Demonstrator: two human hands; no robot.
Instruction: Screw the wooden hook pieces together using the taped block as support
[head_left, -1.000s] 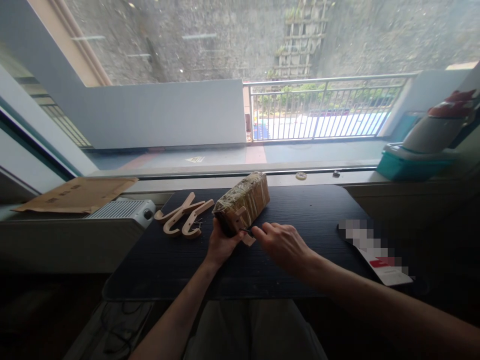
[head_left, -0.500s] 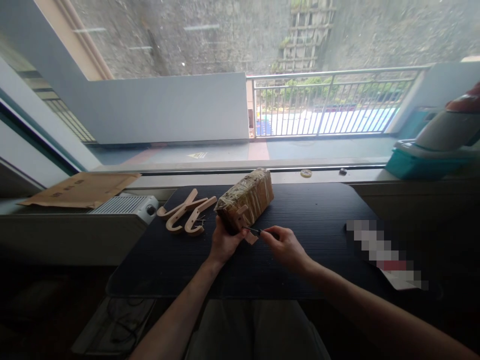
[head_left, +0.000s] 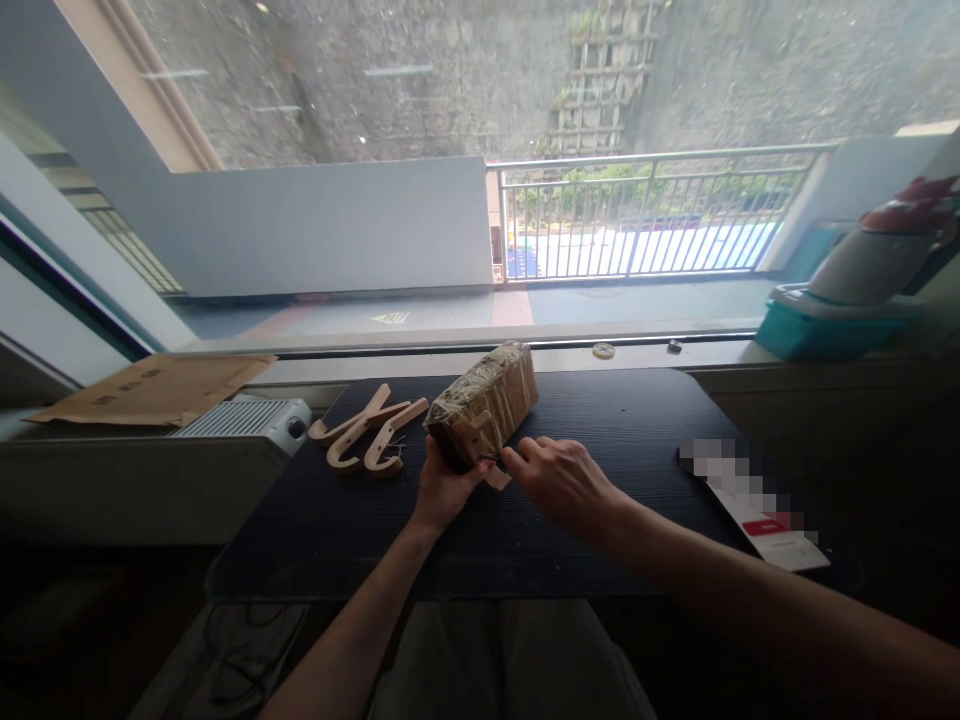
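Observation:
A brown block (head_left: 491, 390) wrapped in clear tape lies at a slant on the dark table (head_left: 600, 540). Against its near right face is a pale wooden hook (head_left: 496, 478), pressed there by my left hand (head_left: 444, 488), whose fingers curl round the block's near end. My right hand (head_left: 564, 475) is closed on a screwdriver (head_left: 491, 458); its thin shaft points at the hook, and the handle is mostly hidden in my fingers. Whether a screw sits at its tip is too small to tell. Left of the block lie several more wooden hooks (head_left: 384, 448) with small screws (head_left: 397, 443) beside them.
A partly blurred card packet (head_left: 791, 550) lies at the table's right. On the sill are a tape roll (head_left: 603, 351), a small dark object (head_left: 674, 346) and a teal box (head_left: 810, 325). A brown envelope (head_left: 165, 385) rests over the radiator (head_left: 247, 420) at left.
My right hand has turned over on the screwdriver, its back now facing up and covering more of the handle. The left hand keeps its hold; the whole view has shifted slightly.

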